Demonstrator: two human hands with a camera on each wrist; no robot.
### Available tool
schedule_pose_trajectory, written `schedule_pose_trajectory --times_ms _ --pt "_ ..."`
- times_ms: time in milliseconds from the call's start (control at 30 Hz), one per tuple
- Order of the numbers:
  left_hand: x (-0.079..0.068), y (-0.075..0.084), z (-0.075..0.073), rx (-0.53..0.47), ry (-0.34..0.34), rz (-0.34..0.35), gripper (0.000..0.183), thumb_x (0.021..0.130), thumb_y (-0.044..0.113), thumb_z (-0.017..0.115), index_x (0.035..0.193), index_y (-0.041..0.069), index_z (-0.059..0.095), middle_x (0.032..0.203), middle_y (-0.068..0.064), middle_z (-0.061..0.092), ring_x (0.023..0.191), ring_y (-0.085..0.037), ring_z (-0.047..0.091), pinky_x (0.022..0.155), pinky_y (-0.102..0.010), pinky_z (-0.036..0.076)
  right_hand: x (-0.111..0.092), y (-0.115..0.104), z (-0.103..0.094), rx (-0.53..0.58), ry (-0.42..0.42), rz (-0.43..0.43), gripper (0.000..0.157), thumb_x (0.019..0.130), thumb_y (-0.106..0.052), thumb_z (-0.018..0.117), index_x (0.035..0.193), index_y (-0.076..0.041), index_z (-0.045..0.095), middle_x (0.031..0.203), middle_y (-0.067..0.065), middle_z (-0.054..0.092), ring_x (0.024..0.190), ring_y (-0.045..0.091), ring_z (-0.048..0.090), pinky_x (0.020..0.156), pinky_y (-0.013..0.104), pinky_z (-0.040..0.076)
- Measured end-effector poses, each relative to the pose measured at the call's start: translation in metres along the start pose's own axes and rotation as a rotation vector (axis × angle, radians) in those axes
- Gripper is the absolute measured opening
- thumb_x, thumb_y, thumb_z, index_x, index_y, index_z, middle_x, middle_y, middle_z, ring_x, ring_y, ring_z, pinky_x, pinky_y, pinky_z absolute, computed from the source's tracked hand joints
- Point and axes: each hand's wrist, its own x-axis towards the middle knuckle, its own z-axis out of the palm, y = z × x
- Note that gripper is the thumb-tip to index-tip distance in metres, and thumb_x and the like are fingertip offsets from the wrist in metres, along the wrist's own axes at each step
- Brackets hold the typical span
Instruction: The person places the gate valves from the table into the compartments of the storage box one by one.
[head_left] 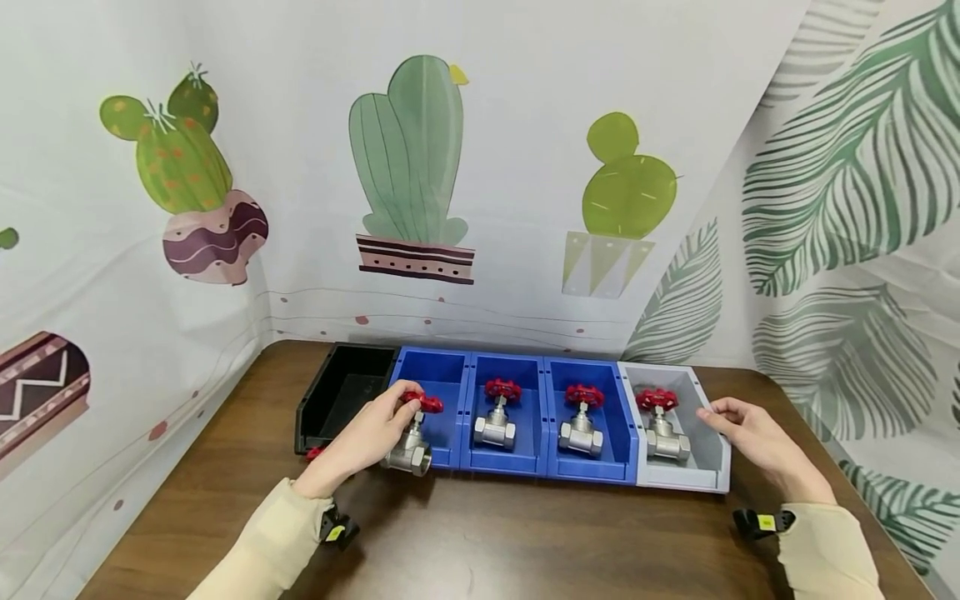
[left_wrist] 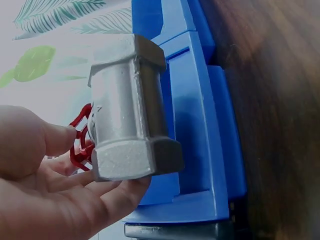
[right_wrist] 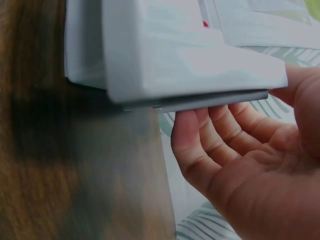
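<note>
My left hand (head_left: pixel 367 435) grips a gate valve (head_left: pixel 411 456) by its red handwheel (head_left: pixel 429 403), in front of the leftmost blue bin (head_left: pixel 437 372). Its silver body (left_wrist: pixel 122 107) faces the left wrist camera, clear of the bin's front lip. At the far end of the row, my right hand (head_left: pixel 765 442) pinches the right wall of the light grey bin (head_left: pixel 703 454); the thumb is over the rim and the fingers (right_wrist: pixel 187 132) touch the outside. A valve (head_left: pixel 664 440) lies in that grey bin, its red handwheel toward the back.
Two more blue bins hold one valve each, the middle valve (head_left: pixel 495 429) and the right one (head_left: pixel 581 433). A black bin (head_left: pixel 352 387) ends the row at left. Beside my left wrist shows a red piece (head_left: pixel 313 453), mostly hidden. A printed cloth hangs behind the wooden table (head_left: pixel 525 542).
</note>
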Motion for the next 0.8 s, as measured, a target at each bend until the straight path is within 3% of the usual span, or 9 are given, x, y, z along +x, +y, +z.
schedule_pose_trajectory --times_ms 267,400,600,800 --pt "0.012 0.001 0.006 0.049 -0.008 0.009 0.023 0.104 0.020 0.050 0.125 0.011 0.054 0.082 0.000 0.054 0.064 -0.015 0.048 0.057 -0.032 0.039 0.000 0.002 0.001 0.012 -0.003 0.000 0.037 0.098 -0.033 0.061 0.105 0.004 0.057 0.087 0.003 0.055 0.079 0.009 0.044 0.067 0.025 0.036" --pt "0.020 0.001 0.010 -0.002 -0.023 -0.005 0.024 0.105 0.020 0.047 0.127 0.010 0.051 0.082 -0.003 0.052 0.059 -0.016 0.045 0.053 -0.031 0.037 -0.001 0.002 0.001 0.014 -0.005 0.000 0.036 0.098 -0.031 0.061 0.104 0.004 0.057 0.086 0.002 0.054 0.077 0.008 0.044 0.066 0.026 0.036" --pt "0.031 -0.001 0.013 -0.101 -0.008 -0.003 0.028 0.107 0.015 0.042 0.131 0.003 0.047 0.090 -0.008 0.053 0.070 -0.018 0.047 0.062 -0.033 0.038 0.001 -0.001 0.002 0.012 -0.006 -0.007 0.035 0.099 -0.030 0.061 0.105 0.004 0.057 0.085 0.002 0.054 0.077 0.008 0.044 0.065 0.026 0.036" --pt "0.038 0.001 0.017 -0.110 0.013 -0.020 0.028 0.107 0.014 0.041 0.131 0.002 0.046 0.091 -0.009 0.053 0.073 -0.021 0.048 0.065 -0.035 0.039 0.001 -0.001 0.001 0.002 -0.015 0.008 0.035 0.099 -0.030 0.060 0.105 0.004 0.056 0.085 0.003 0.055 0.076 0.008 0.044 0.065 0.027 0.036"
